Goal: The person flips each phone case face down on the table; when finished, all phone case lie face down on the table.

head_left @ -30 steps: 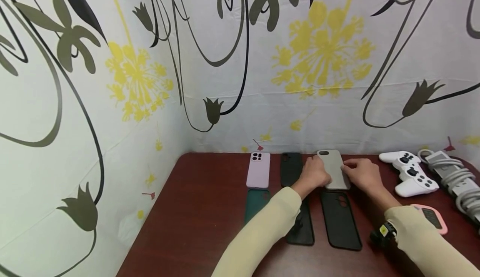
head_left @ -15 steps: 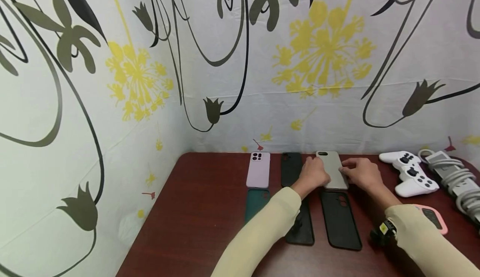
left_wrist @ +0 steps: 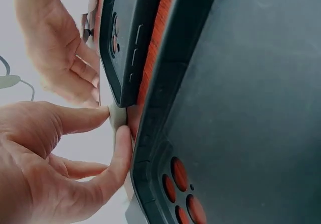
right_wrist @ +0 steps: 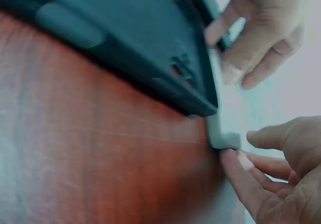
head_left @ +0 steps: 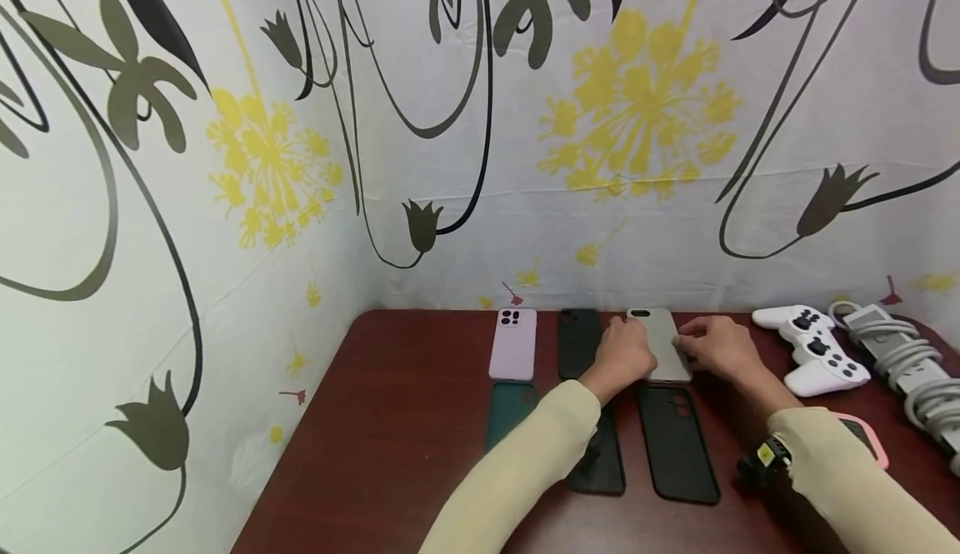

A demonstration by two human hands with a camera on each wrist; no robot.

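Observation:
At the back of the table lies a light grey phone case (head_left: 663, 346), back side up, with a camera cutout at its top left. My left hand (head_left: 624, 352) pinches its lower left corner between thumb and finger, as the left wrist view shows. My right hand (head_left: 723, 347) is at its right edge. In the right wrist view the fingers (right_wrist: 241, 176) touch the corner, and the thumb stands slightly apart from the case. Just in front lies a black phone case (head_left: 678, 444). Another dark case (head_left: 579, 341) is partly behind my left hand.
Further left lie a lilac phone case (head_left: 513, 344) and a teal case (head_left: 510, 411). A black case (head_left: 606, 462) is partly under my left arm. On the right are a white game controller (head_left: 813, 350), a cable-wrapped power strip (head_left: 907, 366) and a pink-edged device (head_left: 870, 437).
The grey case has shifted slightly left, and my right hand moved left with it. My left hand stays at its left edge. The head view has tilted a little.

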